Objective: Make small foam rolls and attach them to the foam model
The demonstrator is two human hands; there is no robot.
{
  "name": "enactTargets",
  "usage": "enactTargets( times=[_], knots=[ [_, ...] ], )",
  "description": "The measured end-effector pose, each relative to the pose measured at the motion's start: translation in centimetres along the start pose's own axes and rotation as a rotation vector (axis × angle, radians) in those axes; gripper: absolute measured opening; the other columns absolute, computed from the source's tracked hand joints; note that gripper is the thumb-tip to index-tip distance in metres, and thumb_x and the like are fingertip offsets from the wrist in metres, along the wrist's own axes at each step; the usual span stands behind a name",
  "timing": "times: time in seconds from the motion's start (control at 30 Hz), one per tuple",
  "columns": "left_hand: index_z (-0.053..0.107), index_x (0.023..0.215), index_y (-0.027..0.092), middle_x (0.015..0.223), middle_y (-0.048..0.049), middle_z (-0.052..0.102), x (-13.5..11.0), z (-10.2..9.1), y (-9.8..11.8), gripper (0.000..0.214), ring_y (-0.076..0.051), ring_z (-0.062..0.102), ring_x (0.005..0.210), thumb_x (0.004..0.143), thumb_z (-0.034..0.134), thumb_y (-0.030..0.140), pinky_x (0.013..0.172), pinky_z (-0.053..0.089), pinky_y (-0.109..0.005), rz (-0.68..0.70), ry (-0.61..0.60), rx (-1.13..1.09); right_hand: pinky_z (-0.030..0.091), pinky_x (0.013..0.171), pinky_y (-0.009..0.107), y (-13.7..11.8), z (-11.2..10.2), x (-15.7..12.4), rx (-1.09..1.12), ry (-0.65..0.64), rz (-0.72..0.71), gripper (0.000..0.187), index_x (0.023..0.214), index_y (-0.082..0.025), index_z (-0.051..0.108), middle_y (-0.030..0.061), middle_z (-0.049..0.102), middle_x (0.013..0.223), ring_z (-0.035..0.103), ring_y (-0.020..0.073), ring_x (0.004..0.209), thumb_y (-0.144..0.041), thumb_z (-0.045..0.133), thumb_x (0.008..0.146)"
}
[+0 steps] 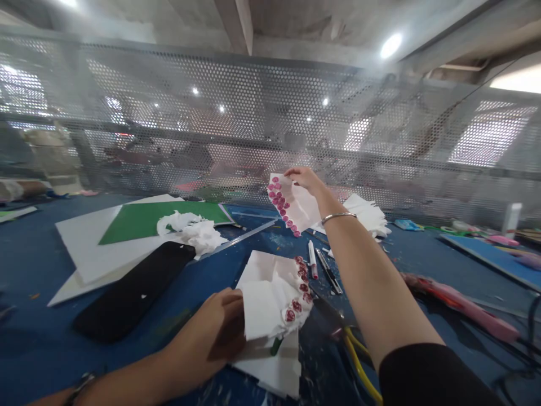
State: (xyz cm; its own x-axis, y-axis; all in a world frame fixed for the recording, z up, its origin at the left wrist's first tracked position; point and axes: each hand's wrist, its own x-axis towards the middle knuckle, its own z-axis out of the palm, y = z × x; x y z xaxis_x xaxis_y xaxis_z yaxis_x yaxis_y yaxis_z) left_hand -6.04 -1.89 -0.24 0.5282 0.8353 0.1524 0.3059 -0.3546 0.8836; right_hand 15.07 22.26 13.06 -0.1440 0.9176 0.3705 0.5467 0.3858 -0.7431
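Pinching soft, creased, rose-edged tissues (270, 299) in left hand (215, 332) and right hand (306, 179).

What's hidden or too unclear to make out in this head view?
Yellow-handled tool: head view, right forearm covers it; type unclear.
Green item: head view, only a tip shows under the folded white red-dotted paper in the left hand.
Area behind perforated metal screen: head view, blurred.
Right hand: head view, its grip on the pink-dotted white sheet too small.

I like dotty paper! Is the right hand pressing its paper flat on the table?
No, the right hand holds its dotted paper up in the air above the table.
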Motion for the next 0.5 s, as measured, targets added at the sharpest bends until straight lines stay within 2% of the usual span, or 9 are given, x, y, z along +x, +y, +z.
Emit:
enactTargets(
  times=[0.13, 0.23, 0.5],
  knots=[
    [0.055, 0.105, 0.02, 0.111, -0.0077, 0.058, -0.08, -0.19, -0.47, 0.036, -0.027, 0.051, 0.103, 0.069, 0.057, 0.02, 0.093, 0.036, -0.04, 0.068, 0.002, 0.159, 0.047, 0.074, 0.035, -0.21, 0.69, 0.32, -0.039, -0.019, 0.002, 0.025, 0.104, -0.015, 0.053, 0.0059, 0.055, 0.106, 0.055, 0.0157, 0.088, -0.028, 0.048, 0.083],
    [0.056, 0.104, 0.02, 0.109, -0.0076, 0.059, -0.02, -0.12, -0.57, 0.035, -0.027, 0.05, 0.103, 0.068, 0.057, 0.02, 0.093, 0.035, -0.04, 0.07, 0.039, 0.185, 0.047, 0.074, 0.035, -0.42, 0.96, 0.41, -0.058, -0.033, 0.005, 0.024, 0.103, -0.015, 0.054, 0.0056, 0.055, 0.106, 0.055, 0.0157, 0.088, -0.029, 0.047, 0.083],
    [0.061, 0.097, 0.021, 0.1, -0.0067, 0.062, 0.29, -0.34, 0.23, 0.029, -0.025, 0.056, 0.09, 0.069, 0.055, 0.021, 0.081, 0.044, -0.033, 0.102, -0.018, 0.142, 0.047, 0.074, 0.035, -0.31, 0.97, 0.71, -0.026, -0.013, 0.026, 0.025, 0.104, -0.015, 0.053, 0.0059, 0.055, 0.106, 0.055, 0.0158, 0.088, -0.029, 0.048, 0.083]
  ],
)
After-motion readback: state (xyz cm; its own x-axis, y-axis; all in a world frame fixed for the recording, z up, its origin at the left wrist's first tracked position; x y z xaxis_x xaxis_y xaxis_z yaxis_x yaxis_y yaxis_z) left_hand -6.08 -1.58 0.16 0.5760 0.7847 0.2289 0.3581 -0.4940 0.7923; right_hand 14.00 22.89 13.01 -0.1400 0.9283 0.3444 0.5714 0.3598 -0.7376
